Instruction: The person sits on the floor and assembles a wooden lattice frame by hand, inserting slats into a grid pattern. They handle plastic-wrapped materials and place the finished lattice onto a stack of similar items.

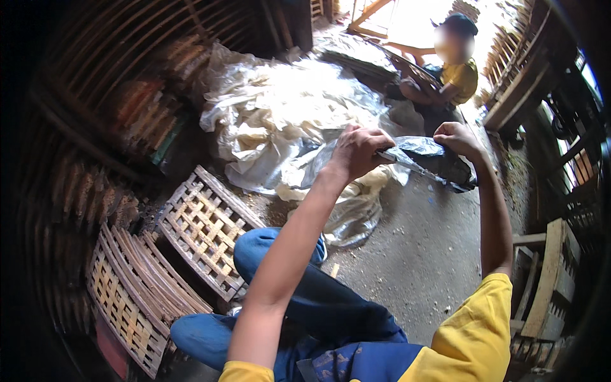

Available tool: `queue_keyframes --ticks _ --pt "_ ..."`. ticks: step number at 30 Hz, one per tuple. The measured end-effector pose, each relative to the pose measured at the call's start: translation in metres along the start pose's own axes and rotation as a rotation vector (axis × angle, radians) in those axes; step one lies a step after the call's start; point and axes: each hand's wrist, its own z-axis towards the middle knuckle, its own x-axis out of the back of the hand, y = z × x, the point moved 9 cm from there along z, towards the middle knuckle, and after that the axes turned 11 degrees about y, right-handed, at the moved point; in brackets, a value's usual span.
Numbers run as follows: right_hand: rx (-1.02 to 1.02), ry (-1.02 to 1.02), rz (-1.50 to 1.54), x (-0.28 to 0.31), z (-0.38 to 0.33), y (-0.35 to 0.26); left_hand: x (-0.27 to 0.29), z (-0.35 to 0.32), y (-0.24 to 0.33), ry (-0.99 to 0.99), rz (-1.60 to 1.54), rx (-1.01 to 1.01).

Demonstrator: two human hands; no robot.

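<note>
My left hand [358, 151] is closed on one end of a dark plastic sheet [428, 159], held up in front of me. My right hand [456, 137] grips the sheet's other end, a little farther right. The sheet hangs stretched between both hands above the concrete floor [420, 254]. My knees in blue trousers [305, 280] are folded below my arms.
A big heap of crumpled clear plastic sheeting [286, 114] lies ahead. Woven bamboo lattice trays [203, 229] lean at the left, more stacked behind. Another person in a yellow shirt [455, 73] sits at the back. Wooden frames [547, 280] stand at the right.
</note>
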Motion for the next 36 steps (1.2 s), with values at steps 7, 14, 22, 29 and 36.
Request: queue_keyframes --ticks 7,14,22,29,36 --pt "0.156 0.309 -0.376 0.007 -0.064 0.01 -0.086 -0.08 -0.016 0.028 -0.059 0.202" --pt "0.447 0.896 0.048 -0.05 -0.237 -0.074 -0.055 -0.088 -0.032 0.037 -0.008 0.56" --pt "0.166 0.679 -0.162 -0.094 -0.237 -0.079 -0.019 -0.104 -0.054 0.231 0.03 0.502" --pt "0.147 0.396 -0.013 -0.09 -0.182 -0.142 -0.042 -0.085 0.01 0.093 0.028 0.193" --pt "0.061 0.319 0.033 -0.125 -0.17 -0.098 -0.044 -0.08 0.001 0.0 -0.09 0.27"
